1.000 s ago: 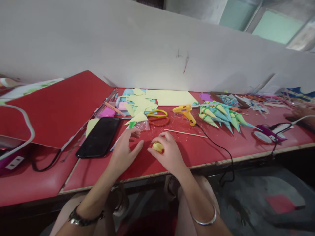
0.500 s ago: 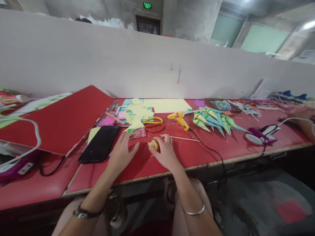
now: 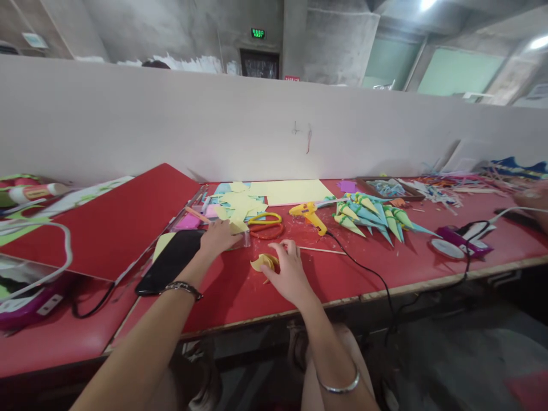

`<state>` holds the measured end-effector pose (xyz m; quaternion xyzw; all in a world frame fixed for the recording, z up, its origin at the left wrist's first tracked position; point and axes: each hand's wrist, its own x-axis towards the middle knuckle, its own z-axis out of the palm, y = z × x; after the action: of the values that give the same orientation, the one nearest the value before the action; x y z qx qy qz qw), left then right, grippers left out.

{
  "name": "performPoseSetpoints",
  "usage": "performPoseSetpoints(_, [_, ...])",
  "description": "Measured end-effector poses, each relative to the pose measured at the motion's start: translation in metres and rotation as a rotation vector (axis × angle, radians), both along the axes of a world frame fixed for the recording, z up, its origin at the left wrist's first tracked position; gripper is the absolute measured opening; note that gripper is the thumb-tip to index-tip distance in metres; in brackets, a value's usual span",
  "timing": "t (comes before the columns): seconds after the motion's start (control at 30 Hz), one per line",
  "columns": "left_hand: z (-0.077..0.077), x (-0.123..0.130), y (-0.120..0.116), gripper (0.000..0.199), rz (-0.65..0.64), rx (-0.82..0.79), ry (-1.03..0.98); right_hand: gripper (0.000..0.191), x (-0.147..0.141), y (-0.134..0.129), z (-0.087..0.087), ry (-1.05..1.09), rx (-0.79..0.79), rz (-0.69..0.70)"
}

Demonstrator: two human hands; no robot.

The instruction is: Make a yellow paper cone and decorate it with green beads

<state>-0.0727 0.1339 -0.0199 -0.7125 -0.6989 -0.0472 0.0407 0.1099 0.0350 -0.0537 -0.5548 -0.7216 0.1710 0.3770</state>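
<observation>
My left hand [image 3: 219,237] reaches over the small clear plastic bag [image 3: 245,238] at the near edge of a pile of pale yellow paper scraps [image 3: 240,202]. Its fingertips are partly hidden, so what they hold, if anything, does not show. My right hand [image 3: 290,273] is curled on the red table around curved yellow paper pieces [image 3: 261,262], thumb on the near side and index finger beyond. A thin wooden stick [image 3: 323,250] lies just past that hand. Scissors with yellow and red handles [image 3: 266,226] rest between the scraps and a yellow glue gun [image 3: 310,216].
A black phone [image 3: 171,262] lies left of my left hand. Blue and yellow paper cones [image 3: 372,212] are heaped on the right, near the glue gun's black cord [image 3: 363,258]. A purple power strip [image 3: 471,242] sits further right, by another person's hand [image 3: 533,197]. A red board [image 3: 128,222] leans left.
My left hand has moved forward from the open table to the plastic bag and scraps. The yellow pieces at my right hand now spread further left. The view has tilted up slightly.
</observation>
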Motion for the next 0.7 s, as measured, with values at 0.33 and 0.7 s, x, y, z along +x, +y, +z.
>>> performPoseSetpoints(0.33, [0.007,0.012,-0.008,0.026,0.005,0.071,-0.059,0.029,0.012,0.004,-0.001,0.164,0.098,-0.102])
performPoseSetpoints(0.7, [0.018,0.008,-0.005,0.007,-0.124,0.240,-0.269,0.034,0.044,0.029,-0.001,0.127,0.154,-0.399])
